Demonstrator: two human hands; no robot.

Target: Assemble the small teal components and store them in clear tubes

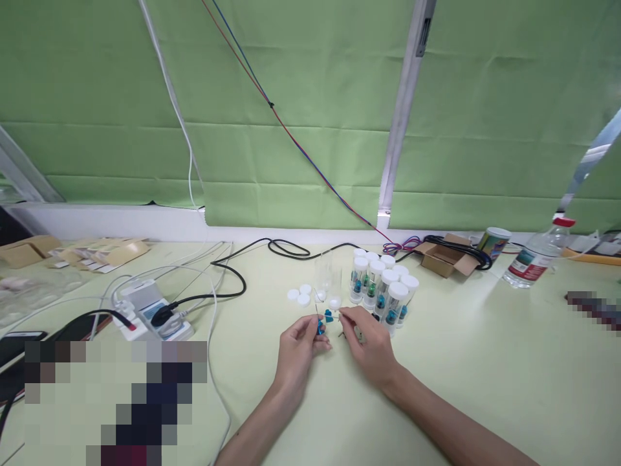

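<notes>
My left hand (301, 343) is closed, thumb and fingers pinching a small blue piece (320, 327) with a thin wire rising from it. Just beyond its fingertips shows a second small blue piece (328, 315); whether it hangs or rests on the table I cannot tell. My right hand (367, 340) is closed too, its fingertips pinching the end of a thin pale rod (334, 317) that reaches toward the blue pieces. Behind the hands stand clear tubes (336, 281) without lids. Several white-capped tubes (396, 301) with blue or green pieces inside are grouped beside my right hand.
White round caps (303, 300) lie left of the tubes. A power strip (160, 317) with plugs and cables is at the left. Further back are an open cardboard box (447, 257), a can (493, 243) and a water bottle (536, 255). A black cable (245, 281) crosses the table.
</notes>
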